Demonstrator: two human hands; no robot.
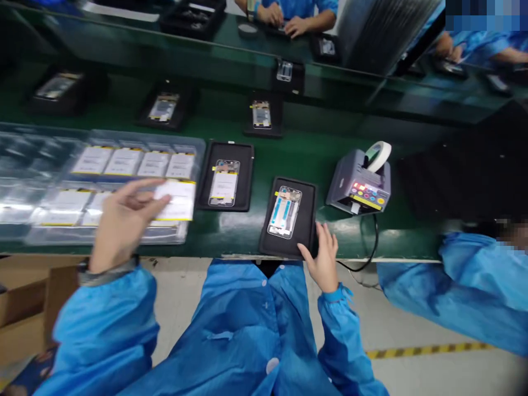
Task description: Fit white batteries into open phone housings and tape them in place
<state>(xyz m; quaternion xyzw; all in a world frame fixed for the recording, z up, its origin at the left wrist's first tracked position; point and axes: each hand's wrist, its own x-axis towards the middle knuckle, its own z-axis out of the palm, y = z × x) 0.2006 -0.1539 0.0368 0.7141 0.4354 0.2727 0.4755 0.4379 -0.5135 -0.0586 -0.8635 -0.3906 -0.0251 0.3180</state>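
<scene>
In the head view, a white pack (176, 201) with a yellow edge is being held at its left end by the left hand (119, 223), between the thumb and the spread fingers. The hand is blurred, so the exact grip cannot be told. The pack is being held just over the near right part of a clear plastic tray (183, 235), where rows of like packs are lying, at the left of the green belt (289, 159).

The right hand (324, 261) is being rested, loosely open, on the near right corner of a black tray (307, 231). Its fingers are lying on the tray's right edge and its thumb is being pointed left along the near edge. A phone frame (284, 212) is lying in this tray, at the near edge of the belt, right of the middle.

Between the two, slightly farther, a second black tray (246, 176) is carrying another frame (224, 182), just beside the clear tray. To the right, a grey tape dispenser (355, 181) is standing with a white tape roll (379, 154) on top, and a black cable (371, 247) is hanging from it over the belt's near edge. More dark trays with frames are being carried farther off. A co-worker's blue sleeve (474, 280) is showing at the near right, and another person's hands (289, 22) are at work at the far side.
</scene>
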